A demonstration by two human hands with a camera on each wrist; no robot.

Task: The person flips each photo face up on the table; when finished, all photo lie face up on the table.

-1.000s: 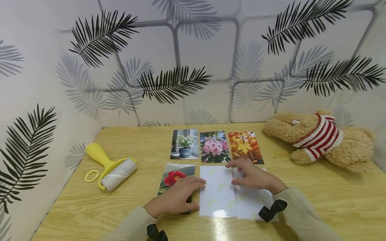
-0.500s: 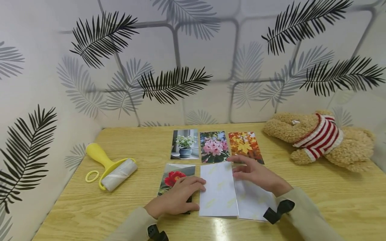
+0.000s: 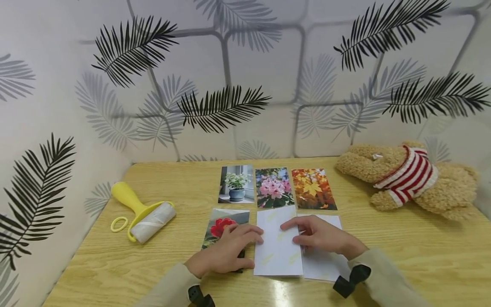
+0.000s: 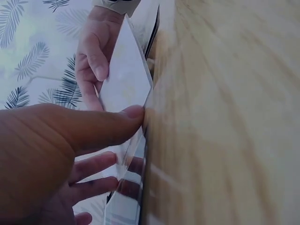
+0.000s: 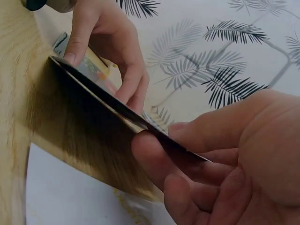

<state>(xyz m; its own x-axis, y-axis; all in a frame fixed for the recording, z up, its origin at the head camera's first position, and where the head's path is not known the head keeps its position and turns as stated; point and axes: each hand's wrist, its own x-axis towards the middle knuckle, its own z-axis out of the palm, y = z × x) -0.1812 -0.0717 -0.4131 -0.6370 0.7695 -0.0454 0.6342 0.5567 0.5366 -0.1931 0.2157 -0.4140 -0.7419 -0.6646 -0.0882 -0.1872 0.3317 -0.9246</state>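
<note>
On the table, my left hand (image 3: pixel 226 249) lies over the photo card with a red flower (image 3: pixel 222 226), its thumb and fingertips at the left edge of a white card (image 3: pixel 276 251) with faint yellow marks. My right hand (image 3: pixel 324 234) pinches that card's right edge, clearest in the right wrist view, where the dark-edged card (image 5: pixel 105 96) slants above the table between my fingers. A second white card (image 3: pixel 326 266) lies partly beneath my right hand. In the left wrist view the raised white card (image 4: pixel 125 77) tilts beside my left thumb (image 4: pixel 108 129). Its underside is mostly hidden.
Behind lie photo cards of a potted plant (image 3: pixel 236 183), pink flowers (image 3: pixel 274 187) and autumn leaves (image 3: pixel 313 187). A yellow-handled lint roller (image 3: pixel 153 221) and a yellow ring (image 3: pixel 119 224) are at the left. A teddy bear (image 3: pixel 406 177) lies at the back right.
The right hand has come from the white card's far right corner toward me along its right edge. That card has lifted and skewed slightly, its far end shifting back. The left hand stays put.
</note>
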